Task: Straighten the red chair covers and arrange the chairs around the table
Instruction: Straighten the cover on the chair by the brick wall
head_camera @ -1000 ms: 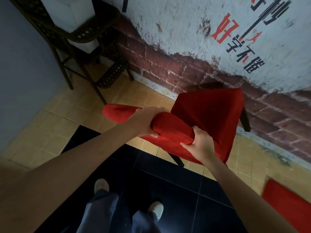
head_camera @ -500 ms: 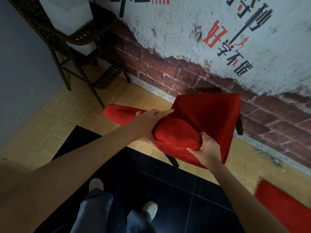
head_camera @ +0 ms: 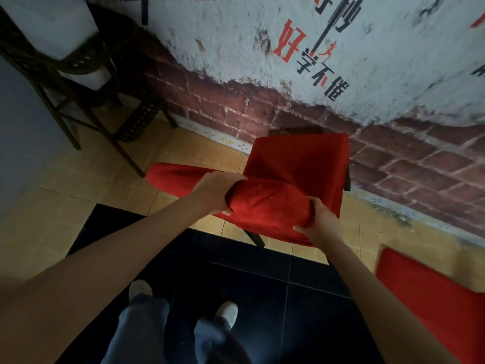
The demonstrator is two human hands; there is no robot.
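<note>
Beside the dark wicker stand (head_camera: 86, 82) at far left, the left hand (head_camera: 217, 193) curls its fingers around the red chair cover (head_camera: 265, 203) over the backrest top, whose long axis runs left to right. Right hand (head_camera: 319, 223) pinches bunched cloth at its right end. Seat (head_camera: 299, 158) faces the brick wall (head_camera: 236, 106). Another red chair (head_camera: 430, 298) sits at lower right.

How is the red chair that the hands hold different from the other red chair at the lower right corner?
The held red chair shows seat, back and dark legs; the corner red chair is cut by the frame, only a flat red surface showing. The left hand and right hand grip the held chair's bunched cover; nothing touches the corner chair, which looks smooth. Both are covered in the same red cloth.
</note>
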